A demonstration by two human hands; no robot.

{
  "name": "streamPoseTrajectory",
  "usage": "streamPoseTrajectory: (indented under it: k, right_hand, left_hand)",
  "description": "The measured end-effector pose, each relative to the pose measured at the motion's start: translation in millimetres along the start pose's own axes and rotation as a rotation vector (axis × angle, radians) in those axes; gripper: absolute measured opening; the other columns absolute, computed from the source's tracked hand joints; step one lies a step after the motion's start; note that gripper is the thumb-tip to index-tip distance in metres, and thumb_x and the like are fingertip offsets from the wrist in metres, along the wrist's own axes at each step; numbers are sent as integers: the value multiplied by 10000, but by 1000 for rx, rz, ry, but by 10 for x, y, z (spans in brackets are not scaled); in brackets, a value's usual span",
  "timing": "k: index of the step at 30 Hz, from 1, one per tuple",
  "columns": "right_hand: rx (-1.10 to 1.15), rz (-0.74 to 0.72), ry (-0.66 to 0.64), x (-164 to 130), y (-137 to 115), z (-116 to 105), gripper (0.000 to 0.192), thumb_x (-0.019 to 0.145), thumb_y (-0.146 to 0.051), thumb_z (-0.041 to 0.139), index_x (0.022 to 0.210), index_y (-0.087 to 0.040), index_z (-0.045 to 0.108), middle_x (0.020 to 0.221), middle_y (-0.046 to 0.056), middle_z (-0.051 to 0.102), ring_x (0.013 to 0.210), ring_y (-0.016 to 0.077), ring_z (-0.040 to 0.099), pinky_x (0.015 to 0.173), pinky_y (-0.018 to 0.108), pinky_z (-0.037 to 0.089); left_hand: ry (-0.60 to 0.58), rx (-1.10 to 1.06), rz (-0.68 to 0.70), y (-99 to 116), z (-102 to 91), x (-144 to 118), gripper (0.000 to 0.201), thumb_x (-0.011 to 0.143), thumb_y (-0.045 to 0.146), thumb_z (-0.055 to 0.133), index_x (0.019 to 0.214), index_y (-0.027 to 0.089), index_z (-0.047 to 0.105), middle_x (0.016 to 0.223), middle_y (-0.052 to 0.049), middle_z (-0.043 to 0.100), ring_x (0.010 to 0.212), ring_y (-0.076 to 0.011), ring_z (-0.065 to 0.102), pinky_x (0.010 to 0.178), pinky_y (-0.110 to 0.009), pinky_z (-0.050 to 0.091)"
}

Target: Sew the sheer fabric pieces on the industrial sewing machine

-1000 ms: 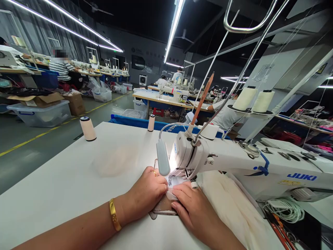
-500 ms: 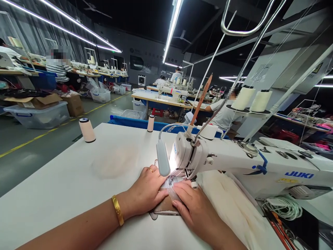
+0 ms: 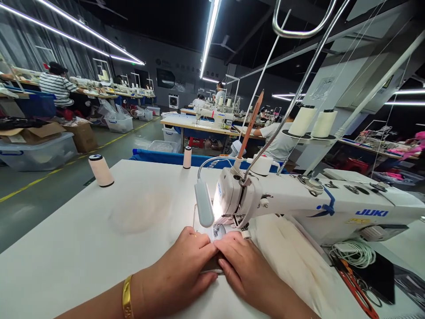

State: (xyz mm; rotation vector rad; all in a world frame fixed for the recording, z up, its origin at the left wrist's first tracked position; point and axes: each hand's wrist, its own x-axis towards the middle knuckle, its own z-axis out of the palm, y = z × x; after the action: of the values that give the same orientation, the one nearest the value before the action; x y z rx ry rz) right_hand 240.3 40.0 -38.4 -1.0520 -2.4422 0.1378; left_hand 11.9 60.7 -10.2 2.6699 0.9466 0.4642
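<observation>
My left hand (image 3: 187, 261), with a gold ring and a gold bangle (image 3: 127, 297), is closed, its fingertips together just in front of the sewing machine's presser foot (image 3: 218, 230). From the other side my right hand (image 3: 244, 263) meets it, fingers curled and pressed down. Whatever the two hands pinch is hidden beneath the fingers. Between the palms a brown plate (image 3: 212, 264) shows in the machine bed. The white sewing machine (image 3: 288, 199) stands over the hands, its grey lamp (image 3: 204, 204) lighting the needle area.
Pale sheer fabric (image 3: 292, 261) lies right of the hands under the machine arm. Two thread spools, one near (image 3: 101, 171) and one farther (image 3: 187, 157), stand on the white table (image 3: 66, 248). Orange-handled scissors (image 3: 357, 292) and a coiled white cord (image 3: 355, 254) lie at right. Other people sit at machines beyond.
My left hand has drawn back toward me and its fingers have closed in beside the right hand's. The pale sheer piece seen between the hands before is now covered. The view has shifted slightly.
</observation>
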Motion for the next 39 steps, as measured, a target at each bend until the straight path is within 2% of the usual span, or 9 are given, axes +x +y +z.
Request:
streamPoseTrajectory:
  k: [3, 6, 9, 12, 20, 24, 27, 34, 39]
  right_hand:
    - [-54, 6, -6, -10, 19, 16, 201, 985, -41, 496, 991, -225, 577, 960, 43, 675, 876, 235, 613, 764, 360, 471]
    - [-76, -7, 18, -41, 54, 34, 219, 928, -6, 535, 911, -220, 575, 951, 39, 665, 874, 230, 587, 778, 357, 451]
    - [-61, -15, 41, -67, 72, 36, 258, 913, 9, 547, 989, -225, 624, 1027, 47, 694, 934, 237, 597, 823, 364, 463]
    - [-61, -6, 31, -76, 70, 29, 295, 919, -1, 549, 1059, -237, 658, 1039, 52, 707, 969, 246, 607, 838, 368, 476]
    - [-64, 50, -5, -52, 63, 22, 320, 952, -26, 514, 1100, -249, 691, 1023, 61, 719, 962, 251, 617, 815, 371, 488]
    - [-91, 61, 8, -50, 75, 45, 319, 937, -14, 523, 1074, -248, 689, 1048, 63, 734, 973, 253, 630, 807, 370, 477]
    - [-87, 66, 35, -45, 91, 73, 334, 919, 6, 514, 1075, -236, 683, 1074, 63, 745, 981, 258, 638, 815, 379, 469]
    - [-118, 99, 23, -3, 127, 94, 402, 901, 18, 482, 1152, -236, 666, 1089, 61, 745, 978, 278, 652, 791, 388, 482]
    - [-142, 115, 21, 5, 145, 102, 435, 903, 10, 465, 1204, -233, 664, 1188, 89, 744, 1047, 300, 669, 826, 415, 532]
  left_hand:
    - [-7, 24, -20, -42, 40, 4, 93, 930, 154, 625, 879, 210, 573, 883, 0, 646, 780, -193, 566, 806, -383, 405]
    - [45, 52, 12, -58, 70, -5, 145, 938, 174, 631, 809, 202, 573, 926, -25, 649, 834, -210, 572, 804, -387, 392]
    - [105, 11, 81, -33, 86, -25, 141, 928, 148, 641, 807, 204, 594, 961, -10, 678, 906, -211, 593, 869, -393, 395]
    - [140, -9, 135, -17, 100, -30, 142, 942, 120, 614, 832, 209, 603, 917, 19, 697, 842, -182, 586, 895, -392, 393]
    - [230, 78, 183, -42, 122, 9, 190, 974, 119, 573, 810, 210, 606, 853, 16, 697, 777, -186, 566, 807, -386, 350]
    - [245, 62, 230, -1, 126, -17, 219, 952, 70, 557, 788, 208, 603, 826, 32, 678, 732, -160, 549, 878, -389, 361]
    - [242, 75, 234, 2, 145, -21, 227, 953, 60, 557, 787, 208, 604, 819, 33, 682, 721, -157, 551, 887, -390, 358]
    - [262, 151, 200, -91, 210, 38, 239, 967, 62, 541, 782, 200, 602, 794, 16, 682, 709, -171, 554, 764, -387, 310]
    - [280, 141, 208, -99, 223, 32, 219, 952, 46, 531, 832, 202, 626, 831, 8, 699, 739, -179, 567, 791, -386, 323]
